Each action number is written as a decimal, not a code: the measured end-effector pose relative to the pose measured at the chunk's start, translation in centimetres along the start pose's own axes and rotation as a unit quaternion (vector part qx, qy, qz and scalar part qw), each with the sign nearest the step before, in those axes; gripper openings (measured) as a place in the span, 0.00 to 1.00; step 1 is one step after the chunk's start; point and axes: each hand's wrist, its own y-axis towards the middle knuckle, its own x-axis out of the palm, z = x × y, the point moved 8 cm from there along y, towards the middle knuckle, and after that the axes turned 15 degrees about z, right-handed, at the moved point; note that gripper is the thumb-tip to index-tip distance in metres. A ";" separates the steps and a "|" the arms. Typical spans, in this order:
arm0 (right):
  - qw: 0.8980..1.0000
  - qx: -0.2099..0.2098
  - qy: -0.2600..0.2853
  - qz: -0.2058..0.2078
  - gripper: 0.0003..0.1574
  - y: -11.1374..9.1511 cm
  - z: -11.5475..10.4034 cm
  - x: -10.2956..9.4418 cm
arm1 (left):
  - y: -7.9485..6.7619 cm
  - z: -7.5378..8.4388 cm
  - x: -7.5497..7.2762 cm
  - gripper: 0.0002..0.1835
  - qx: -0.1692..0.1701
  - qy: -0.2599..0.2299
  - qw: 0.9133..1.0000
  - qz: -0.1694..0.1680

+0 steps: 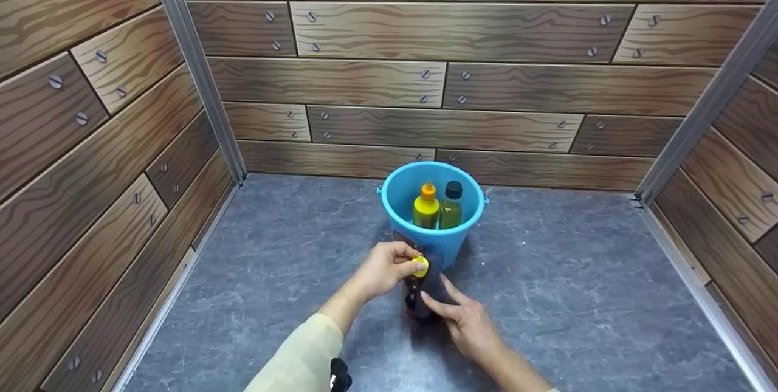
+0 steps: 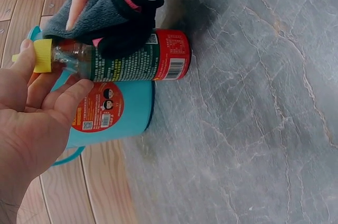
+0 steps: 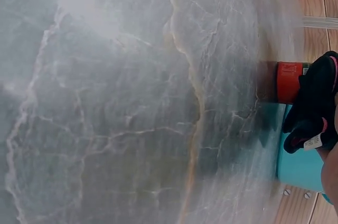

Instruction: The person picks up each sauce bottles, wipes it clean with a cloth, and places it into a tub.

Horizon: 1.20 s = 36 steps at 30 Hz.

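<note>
A sauce bottle (image 2: 127,65) with a dark green label, red base band and yellow cap (image 1: 420,265) stands upright on the table, right in front of a blue bucket (image 1: 453,249). My left hand (image 1: 386,267) pinches the cap between thumb and fingers. On the bottle's other side, my right hand (image 1: 474,325) holds a dark grey and black cloth (image 2: 87,15) with pink edging against the bottle, covering part of the label. Inside the bucket are a yellow bottle with an orange cap (image 1: 426,209) and a green bottle with a black cap (image 1: 451,213).
The grey marbled tabletop (image 1: 292,270) spreads around the bucket. Wood-patterned panels (image 1: 364,79) enclose it at the back and both sides, with metal strips at the corners. A small black object (image 1: 340,375) shows beside the left sleeve.
</note>
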 end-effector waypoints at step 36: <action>0.965 0.128 -0.064 -0.221 0.31 -1.6 2.2 2.9 | 0.1 0.0 0.1 0.06 -0.005 -0.007 1.000 -0.007</action>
